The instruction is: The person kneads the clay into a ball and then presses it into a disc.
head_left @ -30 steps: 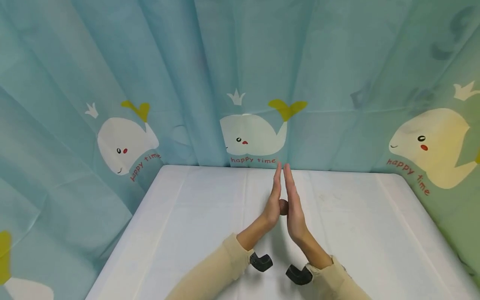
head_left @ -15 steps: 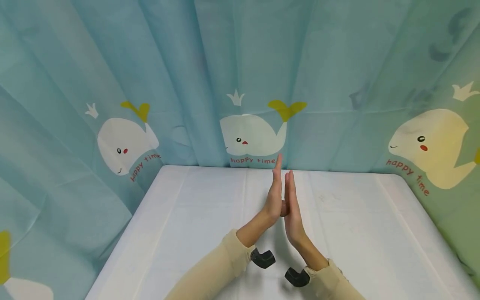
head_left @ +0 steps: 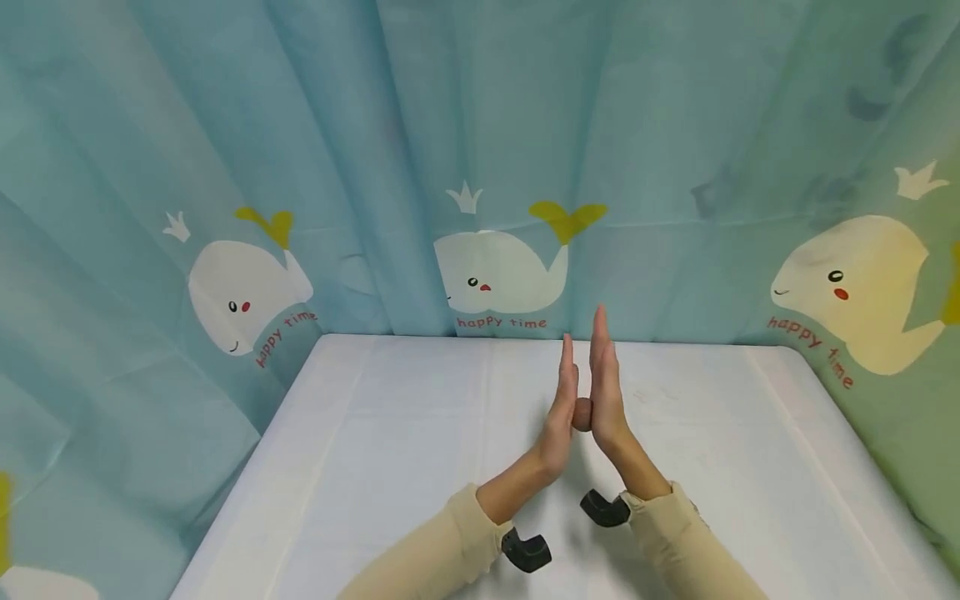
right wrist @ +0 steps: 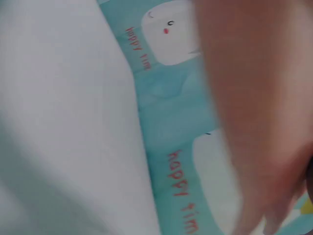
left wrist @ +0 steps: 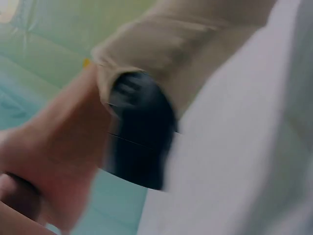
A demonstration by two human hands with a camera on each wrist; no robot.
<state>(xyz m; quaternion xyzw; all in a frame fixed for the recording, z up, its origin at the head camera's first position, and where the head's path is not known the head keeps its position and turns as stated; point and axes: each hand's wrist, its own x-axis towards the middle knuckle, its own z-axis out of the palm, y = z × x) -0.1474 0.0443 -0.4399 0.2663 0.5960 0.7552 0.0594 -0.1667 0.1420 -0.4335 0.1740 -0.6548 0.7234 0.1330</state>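
Note:
A small brown ball [head_left: 582, 415] sits between the two palms, above the white table. My left hand [head_left: 557, 425] lies flat against its left side, fingers straight and pointing forward. Against the right side presses my right hand [head_left: 609, 400], also straight-fingered, with its fingertips farther forward than the left ones. The palms face each other, kept apart by the ball. In the left wrist view the ball [left wrist: 20, 198] shows dark and blurred at the lower left, beside the right hand [left wrist: 58, 152]. Only a dark sliver of it appears at the right wrist view's edge.
A white-covered table [head_left: 420, 417] lies beneath the hands. Behind and beside it hangs a blue-green curtain [head_left: 495, 125] printed with white whales. A black wrist device [head_left: 527, 552] sticks out below the left sleeve, and another black device [head_left: 604, 508] below the right sleeve.
The hands slide against each other around the ball: half a second ago the left fingertips led, now the right ones do. Both hands and the ball have shifted slightly right in view.

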